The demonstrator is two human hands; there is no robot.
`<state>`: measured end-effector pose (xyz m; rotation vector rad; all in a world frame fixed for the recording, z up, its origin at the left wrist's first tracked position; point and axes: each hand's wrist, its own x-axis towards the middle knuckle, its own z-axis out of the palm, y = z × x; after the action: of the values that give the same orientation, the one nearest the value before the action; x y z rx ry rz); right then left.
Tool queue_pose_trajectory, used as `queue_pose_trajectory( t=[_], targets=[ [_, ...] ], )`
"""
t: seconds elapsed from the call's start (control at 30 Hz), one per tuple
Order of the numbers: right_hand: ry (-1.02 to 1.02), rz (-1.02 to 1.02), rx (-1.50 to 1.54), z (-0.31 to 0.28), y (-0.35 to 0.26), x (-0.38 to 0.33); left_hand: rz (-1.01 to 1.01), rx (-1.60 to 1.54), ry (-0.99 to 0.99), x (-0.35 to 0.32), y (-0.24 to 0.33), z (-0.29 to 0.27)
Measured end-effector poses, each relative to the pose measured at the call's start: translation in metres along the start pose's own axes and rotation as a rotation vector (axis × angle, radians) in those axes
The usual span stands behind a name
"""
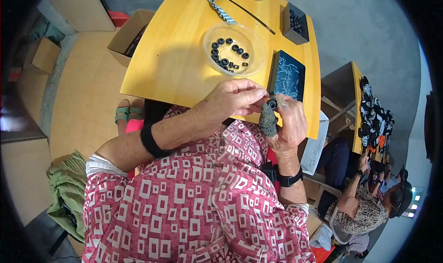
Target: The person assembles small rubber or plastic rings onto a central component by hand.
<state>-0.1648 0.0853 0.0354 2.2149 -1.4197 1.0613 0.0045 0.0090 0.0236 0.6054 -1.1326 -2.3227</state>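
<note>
- The right hand (288,124) is wrapped around a short piece of grey braided sleeve (268,120), holding it upright just over the near edge of the yellow table (175,64).
- The left hand (235,98) reaches across, its fingertips pinched together on a small black ring (272,104) sitting at the top end of the sleeve.
- Judging by this, the step in hand is seating the ring on the sleeve's end; the next move calls for a steady push or twist from the left hand while the right keeps its grip firm.
- Just beyond the left hand stands a clear round dish (234,50) holding more black rings.
- Beyond the right hand lies a dark tray (287,75), and further off a small black box (295,24) of dark parts.
- Well beyond the dish lies a striped braided length with a thin black rod (240,7).
</note>
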Motion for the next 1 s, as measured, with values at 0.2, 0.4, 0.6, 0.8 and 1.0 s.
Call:
queue_pose_trajectory(
  t=[0.2, 0.4, 0.6, 0.8, 1.0],
  targets=[
    [-0.039, -0.071, 0.040, 0.004, -0.001, 0.002, 0.091, 0.084, -0.013, -0.002, -0.006, -0.010],
    [-0.065, -0.143, 0.068, 0.019, 0.001, 0.005, 0.242, 0.194, 0.008, -0.005, -0.003, -0.020],
    [-0.101, -0.129, 0.118, 0.023, -0.008, 0.017, 0.313, 0.188, -0.006, -0.018, 0.010, -0.037],
    [-0.112, -0.093, 0.090, 0.025, -0.002, 0.010, 0.650, 0.183, 0.387, -0.056, 0.076, -0.057],
    [-0.183, -0.066, 0.099, 0.023, -0.005, 0.007, 0.918, 0.107, 0.633, -0.057, 0.131, -0.120]
  ],
)
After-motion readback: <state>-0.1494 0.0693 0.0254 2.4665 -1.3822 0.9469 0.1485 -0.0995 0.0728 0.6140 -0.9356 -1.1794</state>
